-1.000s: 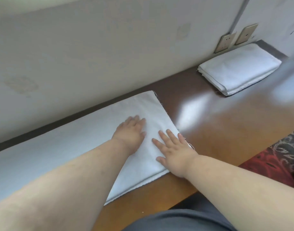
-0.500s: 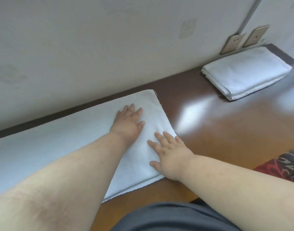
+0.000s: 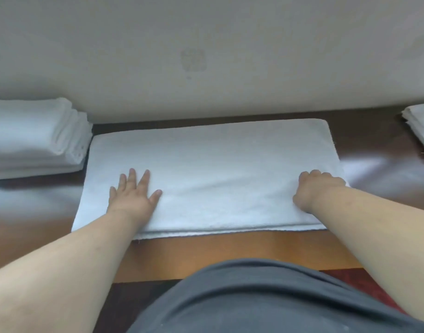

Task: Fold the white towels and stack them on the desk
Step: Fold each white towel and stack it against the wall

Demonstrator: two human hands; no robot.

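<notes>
A: Where is the towel [image 3: 213, 169]?

B: Flat on the worktop [image 3: 230, 251], folded into a long strip, between a stack of folded towels [image 3: 35, 138] and another folded towel [image 3: 419, 126].

A: And the hands?

B: The left hand [image 3: 134, 195] presses down with straight, spread fingers. The right hand [image 3: 314, 188] curls at the towel's right end; whether it actually pinches cloth, I cannot tell.

A: The risk?

B: Probably a skewed fold: lifting only one layer would leave the edges misaligned.

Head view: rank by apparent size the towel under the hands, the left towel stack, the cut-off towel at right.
1. towel under the hands
2. left towel stack, partly cropped
3. towel at right, mostly out of frame, so true size unsure
</notes>
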